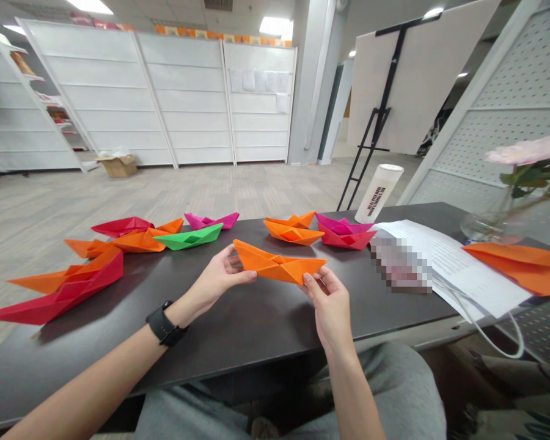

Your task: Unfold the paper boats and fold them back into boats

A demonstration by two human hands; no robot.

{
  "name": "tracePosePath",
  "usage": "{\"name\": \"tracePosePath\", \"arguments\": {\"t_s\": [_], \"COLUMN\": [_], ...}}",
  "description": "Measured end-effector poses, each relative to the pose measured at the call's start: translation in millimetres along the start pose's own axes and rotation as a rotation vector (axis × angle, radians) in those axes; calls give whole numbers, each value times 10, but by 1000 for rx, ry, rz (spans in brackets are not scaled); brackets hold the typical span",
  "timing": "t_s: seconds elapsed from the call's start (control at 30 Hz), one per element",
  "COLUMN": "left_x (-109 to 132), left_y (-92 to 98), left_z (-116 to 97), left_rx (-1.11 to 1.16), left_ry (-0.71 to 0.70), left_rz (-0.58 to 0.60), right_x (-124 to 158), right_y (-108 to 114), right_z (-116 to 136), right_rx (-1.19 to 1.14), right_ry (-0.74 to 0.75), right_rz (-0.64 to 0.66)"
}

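The near edge of the dark table [256, 342] runs just below both hands, with bare tabletop ahead of them. Both forearms extend forward. The left hand [220, 278] and right hand [330, 305] stand apart, each pinching one end of an orange paper boat [279, 263] above the table. A green paper boat [189, 237] sits at 10 o'clock; printed sheets [467, 269] lie at 3 o'clock.

Your orange paper boat [279, 263], green paper boat [189, 237], magenta paper boat [211, 220] at far edge, charcoal table [256, 324], black wristwatch [165, 322], grey trousers [394, 391]
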State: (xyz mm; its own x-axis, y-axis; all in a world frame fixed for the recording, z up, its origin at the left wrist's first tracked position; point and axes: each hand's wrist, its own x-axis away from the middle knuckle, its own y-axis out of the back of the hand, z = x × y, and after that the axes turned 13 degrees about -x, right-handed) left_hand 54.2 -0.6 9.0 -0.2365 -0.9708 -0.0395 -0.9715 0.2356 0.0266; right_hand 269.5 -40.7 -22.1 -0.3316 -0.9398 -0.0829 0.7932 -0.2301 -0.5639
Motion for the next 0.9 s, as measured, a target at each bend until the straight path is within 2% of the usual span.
{"name": "tracePosePath", "arguments": {"t_s": [0.17,0.3,0.5,0.63,0.73,0.8,0.9], "left_x": [5,15,12,14,33,49,65], "left_y": [-6,-25,-37,-46,-60,-69,-73], "left_z": [5,-2,45,52,43,43,49], "left_rx": [-9,47,41,90,80,40,-12], "left_ry": [13,58,123,161,154,120,118], "left_rz": [-12,50,29,12,56,116,161], "right_x": [2,1,53,23,12,30,72], "right_y": [2,12,-27,-13,-8,-23,-60], "right_z": [11,41,-15,-67,-54,-32,-11], "right_rx": [-54,-141,-1,34,74,151,227], "right_ry": [-1,-4,-84,-69,-35,5,-2], "right_rz": [-4,-5,147,86,52,88,223]}}
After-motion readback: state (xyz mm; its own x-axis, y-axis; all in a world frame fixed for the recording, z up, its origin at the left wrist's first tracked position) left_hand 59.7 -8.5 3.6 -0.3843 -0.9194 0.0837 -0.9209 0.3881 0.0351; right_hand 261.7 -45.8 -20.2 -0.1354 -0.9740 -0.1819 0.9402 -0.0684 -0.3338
